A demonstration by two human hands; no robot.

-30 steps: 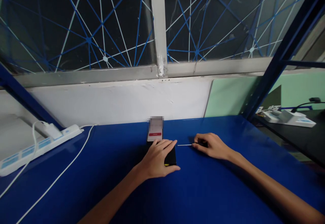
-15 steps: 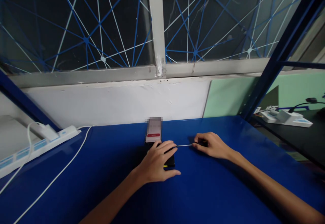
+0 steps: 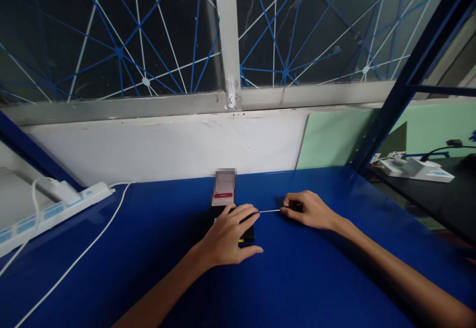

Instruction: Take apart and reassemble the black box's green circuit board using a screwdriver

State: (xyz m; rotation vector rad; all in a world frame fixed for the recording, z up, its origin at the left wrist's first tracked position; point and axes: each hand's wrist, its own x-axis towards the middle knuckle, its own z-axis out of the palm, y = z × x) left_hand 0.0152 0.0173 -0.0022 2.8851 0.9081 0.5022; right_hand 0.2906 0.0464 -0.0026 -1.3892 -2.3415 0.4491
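Note:
My left hand [image 3: 230, 236] lies palm down over a flat black object [image 3: 248, 232] with a small yellow strip. Its fingers are stretched out and the thumb points away to the right; most of the object is hidden beneath. To the right, my right hand [image 3: 310, 210] is closed in a pinch on a thin pale rod [image 3: 269, 211]. Something dark, perhaps the rod's handle, shows inside the curled fingers. The rod's other end reaches the fingertips of my left hand. Just beyond my left hand stands a phone [image 3: 223, 189] with a red bar on its lit screen.
The blue tabletop [image 3: 297, 278] backs onto a white wall and a green board [image 3: 334, 137]. A white power strip [image 3: 55, 214] with a plug and white cable [image 3: 78, 263] lies at left. Blue frame posts rise on both sides. Another power strip [image 3: 420, 169] sits on the dark surface at right.
The view has shifted slightly, so everything sits a little higher and further left. Both hands keep their poses, and the rod stays between them.

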